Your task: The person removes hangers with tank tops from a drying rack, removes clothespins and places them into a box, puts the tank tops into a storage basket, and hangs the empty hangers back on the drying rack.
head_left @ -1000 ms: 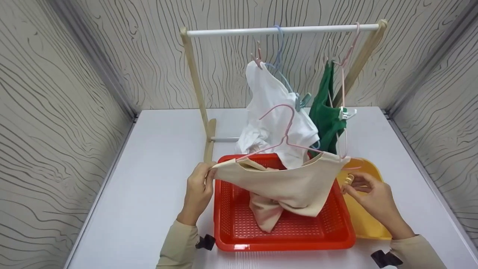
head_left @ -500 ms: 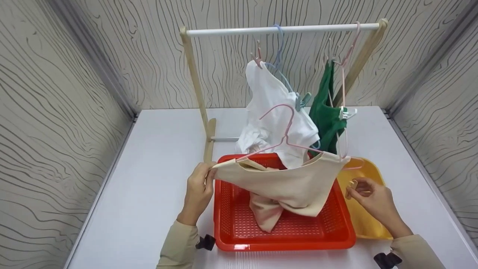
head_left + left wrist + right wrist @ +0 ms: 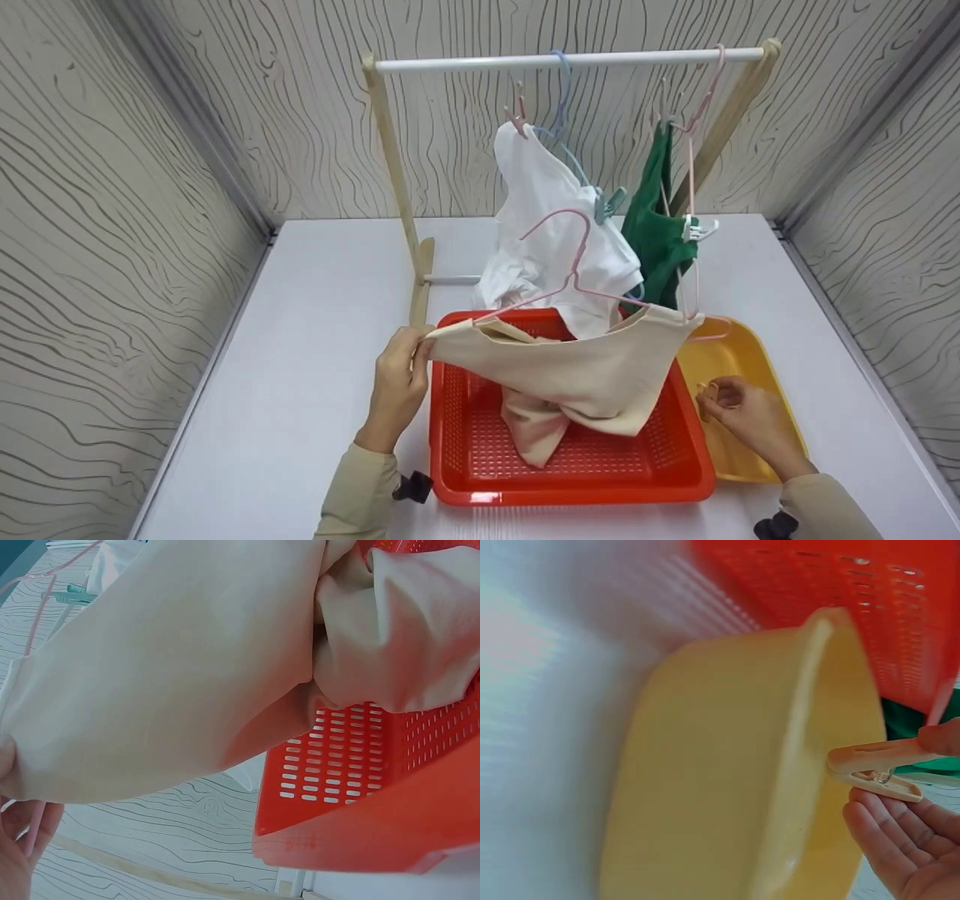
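Observation:
A beige sleeveless top hangs on a pink clothes hanger over the red basket, its lower part drooping inside. My left hand pinches the top's left shoulder. The left wrist view shows the hanger's pink end running behind the cloth at my fingers. Between thumb and fingers of my right hand is a pale orange clothes peg. That hand is low over the yellow basin, to the right of the red basket.
Behind the basket stands a drying rack with a white rail and wooden legs. On it hang a white garment on a blue hanger and a green garment on a pink one, both with pegs. Patterned walls enclose the white table.
My right hand has moved down and slightly right, lower over the yellow basin, with the clothes peg. My left hand and the beige top have stayed in place.

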{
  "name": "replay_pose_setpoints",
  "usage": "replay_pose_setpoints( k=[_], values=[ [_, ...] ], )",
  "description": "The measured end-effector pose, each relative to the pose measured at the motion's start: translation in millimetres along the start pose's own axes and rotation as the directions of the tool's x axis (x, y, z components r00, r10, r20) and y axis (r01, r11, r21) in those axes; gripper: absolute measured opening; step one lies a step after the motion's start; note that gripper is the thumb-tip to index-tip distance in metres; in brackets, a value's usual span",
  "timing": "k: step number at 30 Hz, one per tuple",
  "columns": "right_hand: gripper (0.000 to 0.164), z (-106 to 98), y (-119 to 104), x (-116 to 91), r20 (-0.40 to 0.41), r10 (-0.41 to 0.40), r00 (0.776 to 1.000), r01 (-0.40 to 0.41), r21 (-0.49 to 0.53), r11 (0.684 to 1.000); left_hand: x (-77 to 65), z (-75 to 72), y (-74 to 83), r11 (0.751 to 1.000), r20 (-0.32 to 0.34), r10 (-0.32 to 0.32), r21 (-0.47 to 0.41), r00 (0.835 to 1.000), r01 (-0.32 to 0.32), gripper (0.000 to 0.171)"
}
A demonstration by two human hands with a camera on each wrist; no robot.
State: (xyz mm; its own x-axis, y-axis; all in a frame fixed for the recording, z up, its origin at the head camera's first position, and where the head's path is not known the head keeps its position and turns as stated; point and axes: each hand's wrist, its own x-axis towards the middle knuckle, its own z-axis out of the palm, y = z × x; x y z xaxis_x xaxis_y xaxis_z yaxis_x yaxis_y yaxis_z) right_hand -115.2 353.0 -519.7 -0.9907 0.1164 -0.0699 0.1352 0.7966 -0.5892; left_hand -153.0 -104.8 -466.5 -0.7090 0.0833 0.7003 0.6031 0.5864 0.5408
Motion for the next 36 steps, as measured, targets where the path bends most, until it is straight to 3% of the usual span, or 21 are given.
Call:
replay_pose_setpoints(
  k=[9, 18, 25, 30, 36],
  values=[
    [0.035, 5.5, 21.1, 1.5, 0.098, 0.089, 0.991, -0.086, -0.027, 0.996, -1.0, 0.1, -1.2, 1.000, 0.000, 0.002, 0.003, 1.000, -0.002, 0.009],
    [0.046, 9.4, 28.9, 4.1, 0.236, 0.203, 0.950, -0.199, -0.043, 0.979, -1.3, -0.2, -1.2, 1.000, 0.003, 0.003, 0.011, 1.000, -0.003, 0.010],
    [0.059, 10.7, 30.8, 2.7, 0.281, 0.234, 0.931, -0.244, 0.000, 0.970, -1.7, 0.1, -2.3, 1.000, 0.000, 0.002, -0.015, 1.000, -0.002, 0.010],
    [0.061, 10.7, 30.8, 2.3, 0.324, 0.282, 0.903, -0.309, 0.035, 0.950, -1.8, 0.1, -2.9, 1.000, -0.001, 0.003, -0.016, 1.000, -0.003, 0.010],
    [0.053, 10.7, 30.8, 2.1, 0.313, 0.268, 0.911, -0.284, 0.006, 0.959, -1.2, -0.1, -2.0, 1.000, 0.002, -0.006, -0.013, 1.000, 0.006, 0.009]
  ],
)
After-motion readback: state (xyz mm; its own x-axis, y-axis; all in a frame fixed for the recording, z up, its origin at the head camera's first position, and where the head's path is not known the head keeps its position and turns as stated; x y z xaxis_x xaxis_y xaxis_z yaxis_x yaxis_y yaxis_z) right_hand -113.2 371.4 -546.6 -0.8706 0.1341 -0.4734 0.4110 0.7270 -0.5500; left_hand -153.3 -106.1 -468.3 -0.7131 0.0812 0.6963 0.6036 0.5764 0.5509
